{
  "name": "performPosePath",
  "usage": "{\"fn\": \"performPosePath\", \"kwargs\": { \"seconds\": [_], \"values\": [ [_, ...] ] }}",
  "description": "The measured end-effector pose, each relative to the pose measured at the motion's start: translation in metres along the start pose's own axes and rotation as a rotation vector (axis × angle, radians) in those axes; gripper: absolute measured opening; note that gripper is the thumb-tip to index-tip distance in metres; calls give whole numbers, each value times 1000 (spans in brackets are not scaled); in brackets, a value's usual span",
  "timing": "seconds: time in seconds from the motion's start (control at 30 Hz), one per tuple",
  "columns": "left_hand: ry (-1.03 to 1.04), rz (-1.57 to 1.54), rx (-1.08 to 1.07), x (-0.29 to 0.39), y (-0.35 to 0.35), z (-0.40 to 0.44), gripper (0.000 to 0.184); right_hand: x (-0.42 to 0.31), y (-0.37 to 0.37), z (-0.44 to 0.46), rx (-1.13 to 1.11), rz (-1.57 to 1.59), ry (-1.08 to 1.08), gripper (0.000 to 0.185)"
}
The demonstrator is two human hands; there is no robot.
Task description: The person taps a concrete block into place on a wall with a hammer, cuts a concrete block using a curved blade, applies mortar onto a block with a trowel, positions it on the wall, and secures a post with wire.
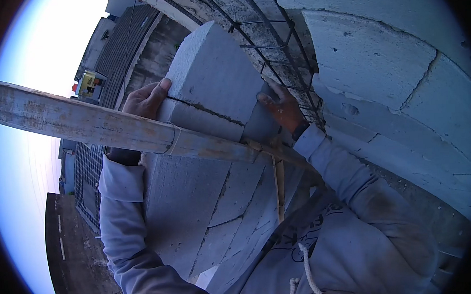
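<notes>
A pale concrete block [218,68] rests on top of a block wall [190,197], with a dark joint line under it. On the block's left side, my left hand [146,98] grips its lower corner, thumb on the near face; the other fingers are partly hidden. At the block's right end, my right hand [284,106] lies against the edge, its fingers extended upward. A grey piece [261,121] sits just below the right hand; whether that hand holds it is unclear.
A long weathered beam [85,120] crosses in front of the wall, below my hands. Steel reinforcing bars [278,43] rise behind the block. Another block wall [375,65] stands at the right. Tiled roofs [121,46] and sky show at the left.
</notes>
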State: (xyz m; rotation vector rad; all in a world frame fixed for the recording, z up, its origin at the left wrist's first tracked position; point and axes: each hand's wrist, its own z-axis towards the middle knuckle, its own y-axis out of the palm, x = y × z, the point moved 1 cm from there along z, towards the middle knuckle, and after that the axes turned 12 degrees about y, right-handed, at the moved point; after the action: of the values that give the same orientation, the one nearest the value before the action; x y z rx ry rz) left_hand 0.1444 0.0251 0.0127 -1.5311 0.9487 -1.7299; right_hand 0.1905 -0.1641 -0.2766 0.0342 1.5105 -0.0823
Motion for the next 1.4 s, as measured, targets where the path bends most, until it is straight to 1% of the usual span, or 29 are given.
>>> {"fn": "performPosePath", "kwargs": {
  "seconds": [0.1,0.2,0.4,0.53,0.8,0.93,1.0,1.2,1.4],
  "values": [
    [-3,5,-3,-3,-1,2,60,8,4,9,-69,49,17,74],
    [10,-9,1,-3,0,1,58,2,-3,12,-162,43,115,73],
    [41,-11,-14,-8,-1,4,56,0,-4,15,-163,58,157,73],
    [37,-97,-7,-3,2,0,56,4,0,15,-109,68,125,75],
    [42,-104,-16,-3,1,1,59,2,2,14,-55,19,76,75],
    [39,-139,-5,-4,2,1,59,-3,0,12,-65,1,90,74],
    [43,-97,-38,-5,-1,2,59,-2,1,13,-70,-1,90,74],
    [16,-96,-58,-11,-5,3,59,2,5,13,-43,19,47,72],
    [24,-136,-108,-17,-9,8,59,1,1,13,-88,15,71,73]
  ]
}}
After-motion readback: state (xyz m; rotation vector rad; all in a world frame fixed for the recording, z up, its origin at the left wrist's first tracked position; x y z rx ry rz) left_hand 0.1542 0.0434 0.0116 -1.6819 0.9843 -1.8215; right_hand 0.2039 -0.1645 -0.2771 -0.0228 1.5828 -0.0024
